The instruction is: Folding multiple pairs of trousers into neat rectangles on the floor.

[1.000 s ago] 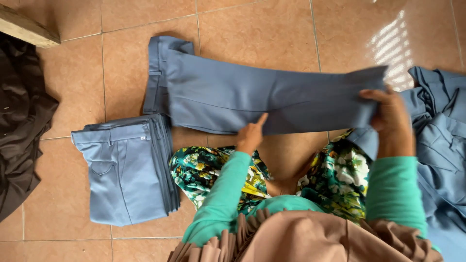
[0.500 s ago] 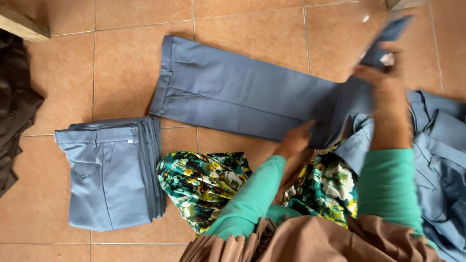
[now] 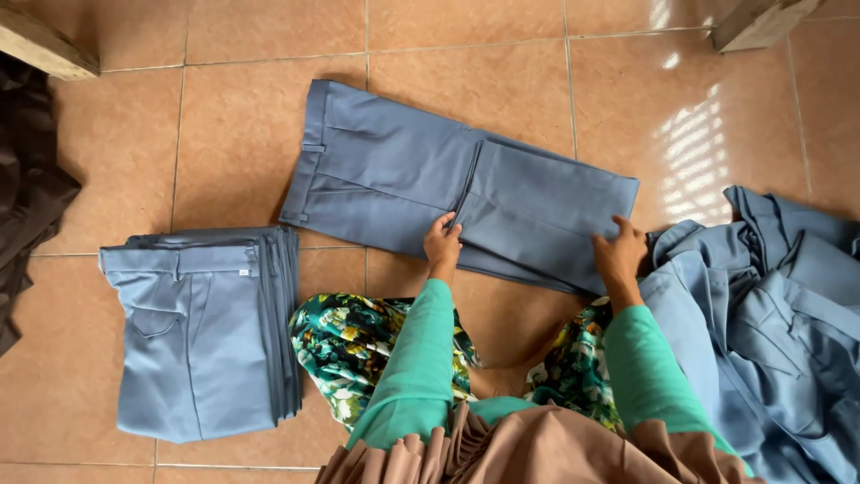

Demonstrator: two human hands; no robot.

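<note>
**Blue trousers folded over on a tiled floor**

Here the blue-grey trousers (image 3: 421, 175) lie flat on the terracotta tile floor (image 3: 224, 116), straight ahead of the person, waistband to the left. The leg end is doubled back over the middle, so its hem makes a crisp vertical edge near the centre. The cloth looks smooth and matte, a firm woven twill, with a sharp pressed crease and belt loops at the band.

The left hand (image 3: 442, 240) rests at the bottom of that folded hem, fingers curled down; it seems to pinch the edge, though the grip is hard to make out. The right hand (image 3: 620, 251) lies flat and open on the fold's right end, pressing the fabric and gripping nothing.

A neat stack of folded trousers (image 3: 202, 336) sits to the left, well apart. A loose heap of blue garments (image 3: 770, 305) lies just beside the right hand.
</note>
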